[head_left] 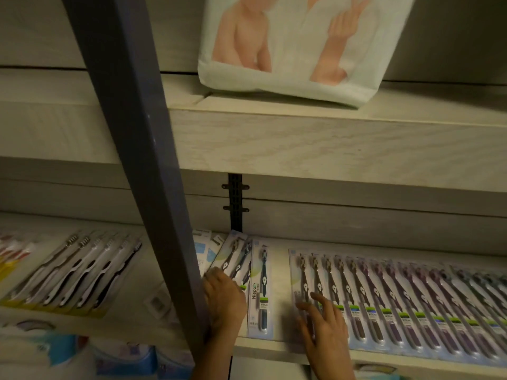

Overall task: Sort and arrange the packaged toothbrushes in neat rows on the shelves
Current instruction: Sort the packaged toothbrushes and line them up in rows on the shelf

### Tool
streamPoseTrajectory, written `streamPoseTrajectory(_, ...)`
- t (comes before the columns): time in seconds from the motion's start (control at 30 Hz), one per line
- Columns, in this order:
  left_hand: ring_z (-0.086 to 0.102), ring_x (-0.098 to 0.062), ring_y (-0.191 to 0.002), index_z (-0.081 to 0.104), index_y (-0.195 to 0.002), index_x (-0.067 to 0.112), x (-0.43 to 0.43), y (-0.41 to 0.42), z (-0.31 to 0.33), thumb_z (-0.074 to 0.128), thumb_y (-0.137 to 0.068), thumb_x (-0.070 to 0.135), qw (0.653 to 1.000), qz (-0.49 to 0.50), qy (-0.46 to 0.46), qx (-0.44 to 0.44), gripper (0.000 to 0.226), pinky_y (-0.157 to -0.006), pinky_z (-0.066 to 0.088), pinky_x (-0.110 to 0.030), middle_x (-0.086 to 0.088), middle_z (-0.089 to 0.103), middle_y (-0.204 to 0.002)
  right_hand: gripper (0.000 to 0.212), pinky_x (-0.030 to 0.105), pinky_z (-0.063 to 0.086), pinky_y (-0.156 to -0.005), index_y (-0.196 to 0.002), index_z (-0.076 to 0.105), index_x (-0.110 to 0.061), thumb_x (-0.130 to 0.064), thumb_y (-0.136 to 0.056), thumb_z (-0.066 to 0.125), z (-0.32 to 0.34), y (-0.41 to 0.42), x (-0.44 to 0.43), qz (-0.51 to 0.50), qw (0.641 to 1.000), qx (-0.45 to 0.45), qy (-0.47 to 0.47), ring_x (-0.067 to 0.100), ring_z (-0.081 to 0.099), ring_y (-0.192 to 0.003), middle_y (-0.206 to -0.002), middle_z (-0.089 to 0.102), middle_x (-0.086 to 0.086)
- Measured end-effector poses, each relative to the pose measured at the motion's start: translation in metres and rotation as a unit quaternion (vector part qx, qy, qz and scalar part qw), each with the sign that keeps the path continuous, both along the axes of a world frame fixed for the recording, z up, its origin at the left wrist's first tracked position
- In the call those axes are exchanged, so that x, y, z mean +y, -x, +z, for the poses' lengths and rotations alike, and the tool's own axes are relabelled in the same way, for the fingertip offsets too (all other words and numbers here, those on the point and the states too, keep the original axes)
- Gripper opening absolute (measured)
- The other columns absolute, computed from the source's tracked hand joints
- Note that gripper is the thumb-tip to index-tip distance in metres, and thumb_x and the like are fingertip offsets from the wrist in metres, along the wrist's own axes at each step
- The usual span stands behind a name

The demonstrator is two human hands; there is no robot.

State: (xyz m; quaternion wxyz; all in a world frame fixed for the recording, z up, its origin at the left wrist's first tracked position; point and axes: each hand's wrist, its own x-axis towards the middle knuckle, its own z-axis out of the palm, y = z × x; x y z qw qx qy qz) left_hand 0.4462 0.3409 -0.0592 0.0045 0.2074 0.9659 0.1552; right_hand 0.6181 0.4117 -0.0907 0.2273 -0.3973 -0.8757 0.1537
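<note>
A long overlapping row of packaged toothbrushes lies on the shelf board and runs off the right edge. A single pack lies apart to its left, and tilted packs are half hidden by the grey post. The right hand lies released, fingers spread flat on the row's left end, while the left hand bends over the tilted packs, gripping or only pressing I cannot tell. A printed bag stands cut off on the shelf above, and blurred blue-and-white packages sit below.
</note>
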Motion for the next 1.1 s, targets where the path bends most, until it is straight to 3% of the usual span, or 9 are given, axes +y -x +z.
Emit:
streamPoseTrajectory(0.17,0.035,-0.022,-0.131,0.022,-0.142,0.009,0.001,0.001,0.0,0.042,-0.095,0.036,0.999,0.034,0.013,0.006,0.058,-0.104,0.034,-0.03,-0.01,0.034,-0.144,0.042,0.044,0.053,-0.074,-0.096,0.054,-0.042,-0.024,-0.068,0.08,0.009,0.004,0.001,0.011,0.998,0.046,-0.029,0.026,0.062,-0.102,-0.114,0.061,0.001)
streamPoseTrajectory(0.33,0.04,-0.02,-0.123,0.038,-0.133,0.011,0.004,0.004,0.013,0.051,-0.091,0.035,0.998,0.059,0.017,-0.019,0.05,-0.096,0.037,-0.025,-0.009,0.041,-0.134,0.025,0.047,0.042,-0.098,-0.101,0.062,-0.039,-0.029,-0.079,0.07,0.012,0.007,-0.002,0.037,0.998,0.043,-0.001,0.023,0.047,-0.123,-0.131,0.051,-0.001)
streamPoseTrajectory(0.5,0.041,-0.022,-0.125,0.034,-0.135,0.008,0.002,0.002,0.009,0.057,-0.087,0.035,0.995,0.09,0.039,-0.031,0.059,-0.099,0.038,-0.026,-0.011,0.04,-0.137,0.016,0.045,0.056,-0.075,-0.093,0.05,-0.046,-0.045,-0.077,0.049,0.015,0.004,-0.005,0.032,0.997,0.05,-0.052,0.021,0.063,-0.1,-0.113,0.061,-0.002)
streamPoseTrajectory(0.57,0.043,-0.021,-0.123,0.033,-0.133,0.008,0.001,0.001,0.008,0.053,-0.089,0.039,0.995,0.1,0.012,-0.024,0.058,-0.099,0.037,-0.027,-0.01,0.041,-0.135,0.021,0.042,0.056,-0.072,-0.092,0.051,-0.045,-0.042,-0.074,0.061,0.015,0.002,-0.003,0.029,0.998,0.035,-0.047,0.021,0.064,-0.096,-0.11,0.062,-0.003)
streamPoseTrajectory(0.63,0.045,-0.02,-0.118,0.034,-0.129,0.008,0.0,0.001,0.009,0.049,-0.09,0.041,0.993,0.109,-0.034,-0.036,0.053,-0.092,0.037,-0.025,-0.01,0.043,-0.131,0.043,0.039,0.055,-0.072,-0.092,0.055,-0.044,-0.033,-0.062,0.083,0.013,-0.001,0.0,0.03,0.999,0.006,-0.029,0.02,0.065,-0.096,-0.109,0.062,-0.004)
streamPoseTrajectory(0.7,0.045,-0.02,-0.116,0.034,-0.13,0.007,0.0,-0.001,0.011,0.048,-0.092,0.037,0.99,0.116,-0.06,-0.043,0.05,-0.09,0.037,-0.024,-0.011,0.043,-0.131,0.051,0.038,0.054,-0.072,-0.093,0.054,-0.045,-0.03,-0.057,0.087,0.013,-0.003,0.0,0.038,0.999,0.006,-0.021,0.019,0.063,-0.097,-0.111,0.062,-0.004)
streamPoseTrajectory(0.87,0.044,-0.022,-0.122,0.032,-0.133,0.007,0.0,-0.001,0.013,0.05,-0.093,0.034,0.993,0.114,-0.021,-0.033,0.051,-0.096,0.038,-0.027,-0.012,0.041,-0.135,0.054,0.036,0.054,-0.07,-0.091,0.05,-0.047,-0.032,-0.056,0.087,0.016,-0.005,0.001,0.03,0.999,0.009,-0.02,0.018,0.065,-0.095,-0.109,0.062,-0.006)
streamPoseTrajectory(0.97,0.048,-0.019,-0.117,0.039,-0.129,0.011,0.0,0.002,0.013,0.049,-0.092,0.037,0.994,0.111,0.001,0.003,0.047,-0.093,0.04,-0.025,-0.009,0.044,-0.13,0.038,0.038,0.056,-0.071,-0.092,0.048,-0.046,-0.036,-0.066,0.073,0.02,-0.003,-0.002,0.032,0.999,0.008,-0.03,0.018,0.065,-0.096,-0.11,0.062,-0.006)
streamPoseTrajectory(1.1,0.05,-0.013,-0.113,0.039,-0.128,0.013,0.001,0.002,0.01,0.055,-0.09,0.03,0.998,0.062,-0.023,-0.003,0.044,-0.087,0.042,-0.021,-0.005,0.043,-0.129,0.022,0.037,0.045,-0.092,-0.099,0.059,-0.042,-0.033,-0.079,0.061,0.024,0.005,-0.008,0.054,0.998,0.022,-0.013,0.012,0.05,-0.114,-0.124,0.053,-0.009)
